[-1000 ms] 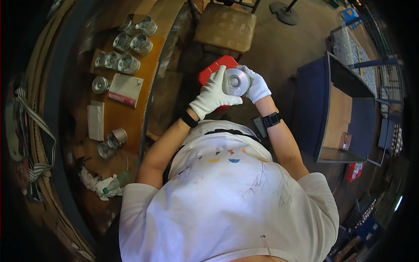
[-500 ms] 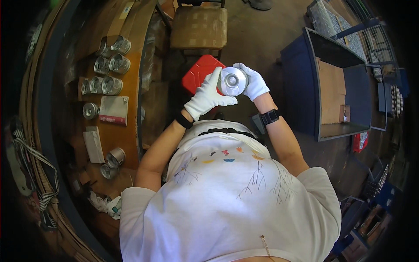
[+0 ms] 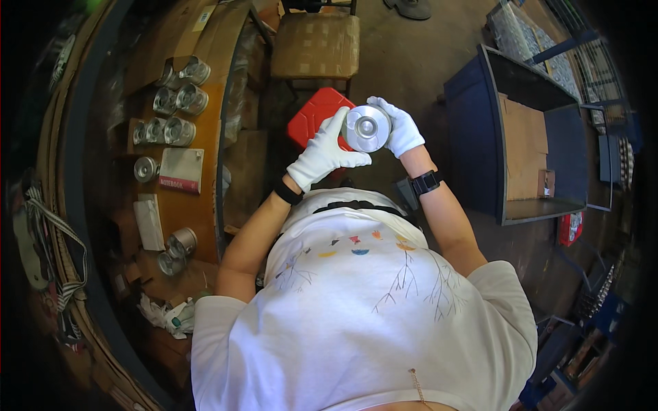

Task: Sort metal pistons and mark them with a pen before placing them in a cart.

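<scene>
A round silver metal piston (image 3: 368,128) is held up in front of my body, its flat crown with a central recess facing me. My right hand (image 3: 401,131), in a white glove, grips it from the right, with the fingers partly hidden behind it. On the opposite side my left hand (image 3: 325,152), also white-gloved, makes a wide C with thumb and fingers apart. The left fingertips are close to the piston's left edge; whether they touch it I cannot tell. Red shows through between the left palm and the piston.
Several more pistons (image 3: 179,131) stand on the wooden table (image 3: 210,137) at left, near a notebook (image 3: 181,170). A red container (image 3: 310,118) lies beyond my hands, before a taped-up chair (image 3: 315,44). A dark blue bin (image 3: 473,137) lined with cardboard stands at right.
The piston and both hands have stayed almost in place, with the piston a touch further right. The surroundings have shifted slightly in the picture.
</scene>
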{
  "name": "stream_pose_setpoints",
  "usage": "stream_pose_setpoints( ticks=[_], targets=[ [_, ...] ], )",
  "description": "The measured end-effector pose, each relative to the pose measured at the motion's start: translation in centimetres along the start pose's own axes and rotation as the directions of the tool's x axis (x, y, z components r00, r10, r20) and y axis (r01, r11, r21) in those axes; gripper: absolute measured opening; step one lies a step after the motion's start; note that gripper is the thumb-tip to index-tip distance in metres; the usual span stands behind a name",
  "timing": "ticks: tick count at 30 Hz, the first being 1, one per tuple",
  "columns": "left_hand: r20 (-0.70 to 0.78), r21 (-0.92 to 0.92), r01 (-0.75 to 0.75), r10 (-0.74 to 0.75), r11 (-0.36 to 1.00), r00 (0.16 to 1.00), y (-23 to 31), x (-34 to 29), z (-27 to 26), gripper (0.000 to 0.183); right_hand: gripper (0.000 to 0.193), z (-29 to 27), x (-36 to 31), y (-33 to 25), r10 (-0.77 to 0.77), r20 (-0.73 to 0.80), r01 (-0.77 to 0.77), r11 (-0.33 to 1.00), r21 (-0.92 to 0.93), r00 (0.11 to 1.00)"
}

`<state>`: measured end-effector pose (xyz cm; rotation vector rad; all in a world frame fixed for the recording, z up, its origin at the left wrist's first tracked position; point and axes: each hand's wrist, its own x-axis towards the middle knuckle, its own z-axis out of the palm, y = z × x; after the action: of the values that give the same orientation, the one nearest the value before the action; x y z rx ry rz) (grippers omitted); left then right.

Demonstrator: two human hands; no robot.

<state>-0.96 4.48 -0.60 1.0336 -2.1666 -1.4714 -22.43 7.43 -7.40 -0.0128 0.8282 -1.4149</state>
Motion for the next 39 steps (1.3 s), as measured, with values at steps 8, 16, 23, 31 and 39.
stream_pose_setpoints(
  ticks=[8,16,23,31,39],
  targets=[
    [-0.015,0.01,-0.022,0.023,1.0,1.0,0.3,-0.2,0.3,0.113,0.026,-0.4,-0.2,-0.2,0.012,0.023,-0.013,0.998,0.065,1.0],
    [0.005,0.017,-0.027,0.027,0.999,1.0,0.6,-0.2,1.0,0.112,0.025,-1.0,-0.9,-0.3,0.007,0.04,-0.012,0.993,0.116,0.999],
    [0.052,-0.047,0.0,0.002,0.999,0.999,1.0,0.0,1.7,0.116,0.02,-2.4,-1.0,-0.4,-0.013,0.078,-0.006,0.971,0.237,0.997],
    [0.061,-0.047,0.016,-0.014,0.999,0.998,0.1,0.2,2.2,0.118,0.02,-2.4,-1.1,-0.9,-0.023,0.081,0.003,0.972,0.233,0.996],
    [0.066,-0.047,0.027,-0.024,0.999,0.998,0.2,0.4,2.3,0.118,0.023,-3.1,-0.7,-0.7,-0.051,0.071,0.036,0.981,0.189,0.996]
  ],
)
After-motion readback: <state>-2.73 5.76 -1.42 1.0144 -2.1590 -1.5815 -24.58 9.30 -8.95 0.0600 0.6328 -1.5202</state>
